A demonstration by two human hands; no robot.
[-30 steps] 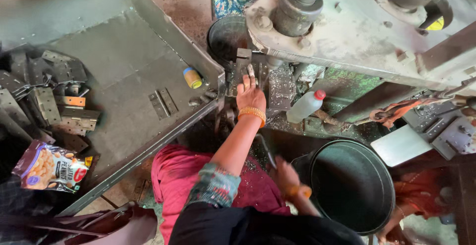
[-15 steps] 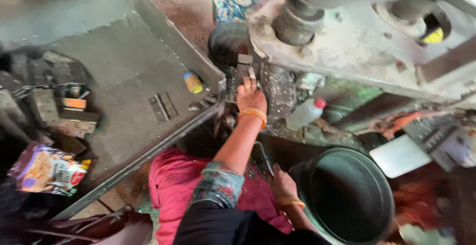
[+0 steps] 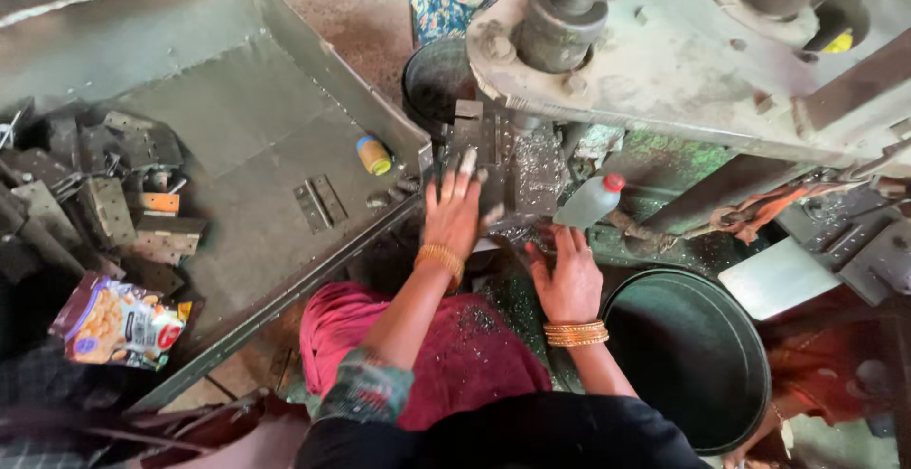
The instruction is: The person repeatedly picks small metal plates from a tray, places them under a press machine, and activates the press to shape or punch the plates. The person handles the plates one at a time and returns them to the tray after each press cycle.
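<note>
Left hand [image 3: 455, 208] flat, fingers spread, steadying small metal block [image 3: 472, 132] on press bed's near edge; right hand [image 3: 569, 274] open, empty, resting beside it near plastic bottle [image 3: 590, 201]

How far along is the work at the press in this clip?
Done: metal chips lie scattered over the grey press bed, so pieces look already worked. In hand: the left hand reaches its fingers onto the dark metal die block, while the right hand rests flat just below, beside the clear plastic bottle with a red cap. Left: the round black bin looks empty, so plenty probably remains.
</note>
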